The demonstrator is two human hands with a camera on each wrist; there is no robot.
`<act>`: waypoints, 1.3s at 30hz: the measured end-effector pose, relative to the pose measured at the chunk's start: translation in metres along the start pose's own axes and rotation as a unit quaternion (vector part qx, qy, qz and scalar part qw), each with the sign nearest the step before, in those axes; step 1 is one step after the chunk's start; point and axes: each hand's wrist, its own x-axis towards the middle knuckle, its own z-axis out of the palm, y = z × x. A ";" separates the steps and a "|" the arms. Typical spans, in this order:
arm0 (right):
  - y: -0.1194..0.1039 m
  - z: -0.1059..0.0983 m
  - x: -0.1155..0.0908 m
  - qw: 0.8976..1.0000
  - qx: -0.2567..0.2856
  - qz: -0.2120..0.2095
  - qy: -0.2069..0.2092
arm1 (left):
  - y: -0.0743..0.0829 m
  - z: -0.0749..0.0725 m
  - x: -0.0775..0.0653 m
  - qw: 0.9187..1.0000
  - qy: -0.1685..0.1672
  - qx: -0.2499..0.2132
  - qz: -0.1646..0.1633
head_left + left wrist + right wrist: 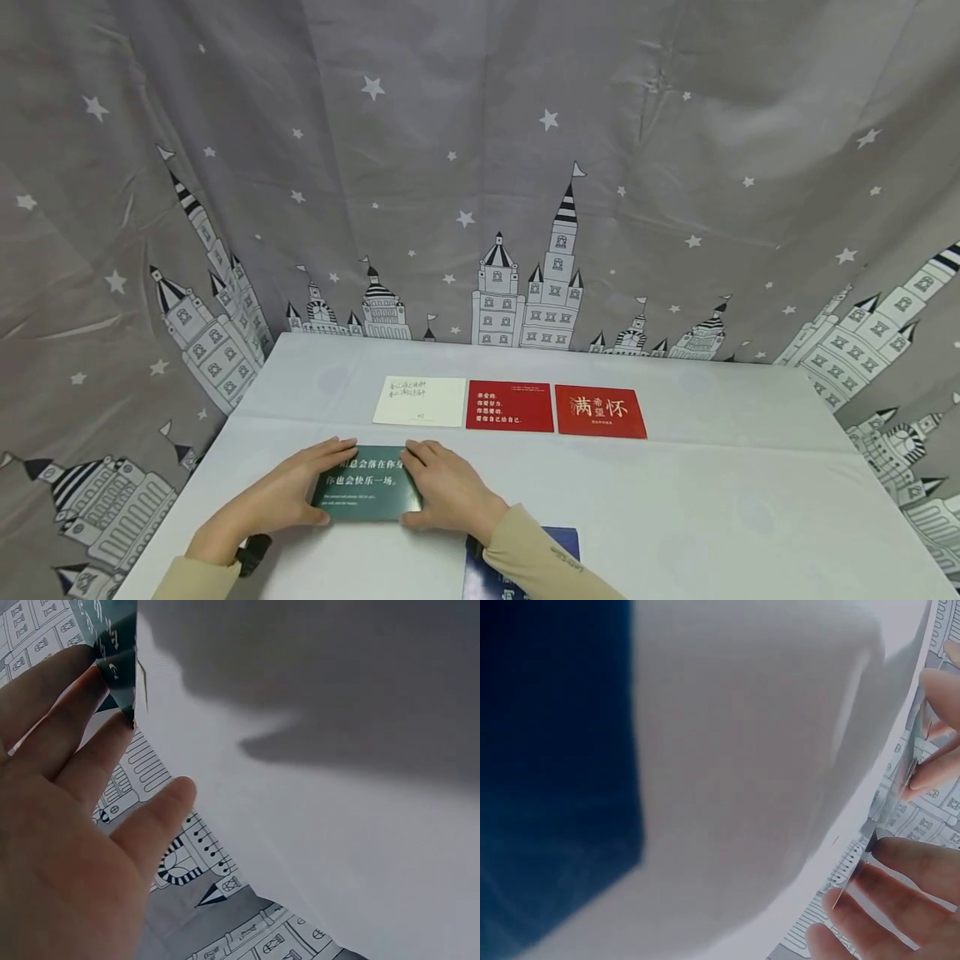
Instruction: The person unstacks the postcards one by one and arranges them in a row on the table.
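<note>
A green card point(369, 492) with white print lies between my two hands in the head view, its printed face toward me. On its left, my left hand point(273, 493) holds it, fingers over the upper left corner and thumb at the lower left. My right hand point(448, 490) grips the opposite end, fingertips at the upper right corner and thumb at the lower right. The left wrist view catches part of the green card point(112, 645) by the left fingertips. Seen from the right wrist, the card is nearly edge-on beside the fingers point(911, 862).
Beyond the hands, a cream card with handwriting point(418, 402), a red card point(510, 407) and another red card point(600, 412) lie in a row on the white table point(720, 475). A blue card point(483, 575) lies partly under the right forearm. A grey castle-print curtain point(480, 125) hangs behind.
</note>
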 end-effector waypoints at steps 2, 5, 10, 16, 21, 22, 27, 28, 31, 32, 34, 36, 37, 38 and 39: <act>0.000 0.001 0.001 1.000 0.003 0.001 -0.002 | -0.001 0.001 0.000 1.000 -0.006 -0.005 -0.007; 0.000 0.003 0.003 1.000 0.001 0.001 -0.003 | -0.004 0.001 0.001 1.000 -0.012 -0.010 -0.013; -0.001 0.005 0.008 1.000 0.000 0.006 -0.006 | -0.008 0.000 0.003 1.000 -0.015 -0.013 -0.020; -0.004 0.005 0.017 1.000 0.009 0.020 -0.021 | -0.015 -0.001 0.005 0.999 -0.024 -0.023 -0.041; -0.006 0.006 0.022 0.999 0.010 0.021 -0.022 | -0.020 -0.003 0.006 0.999 -0.022 -0.026 -0.040; -0.006 0.006 0.023 0.999 0.010 0.021 -0.021 | -0.021 -0.004 0.006 0.999 -0.022 -0.027 -0.038; -0.006 0.008 0.027 0.999 0.014 0.026 -0.023 | -0.025 -0.006 0.006 0.998 -0.023 -0.041 -0.034; -0.007 0.009 0.028 0.999 0.014 0.027 -0.023 | -0.026 -0.006 0.007 0.998 -0.024 -0.043 -0.034; -0.007 0.010 0.030 0.999 0.016 0.030 -0.025 | -0.030 -0.006 0.008 0.998 -0.025 -0.047 -0.037; -0.007 0.010 0.030 0.999 0.017 0.031 -0.025 | -0.031 -0.006 0.008 0.998 -0.026 -0.048 -0.038; -0.008 0.011 0.031 0.999 0.019 0.031 -0.027 | -0.033 -0.007 0.009 0.998 -0.028 -0.049 -0.039; -0.008 0.011 0.032 0.999 0.020 0.033 -0.030 | -0.034 -0.007 0.010 0.998 -0.030 -0.048 -0.036; -0.008 0.011 0.033 0.999 0.020 0.033 -0.031 | -0.035 -0.007 0.011 0.998 -0.030 -0.048 -0.036; -0.008 0.011 0.033 0.999 0.020 0.034 -0.033 | -0.035 -0.008 0.011 0.998 -0.030 -0.048 -0.035; -0.008 0.011 0.033 0.999 0.019 0.034 -0.034 | -0.035 -0.008 0.012 0.998 -0.030 -0.048 -0.032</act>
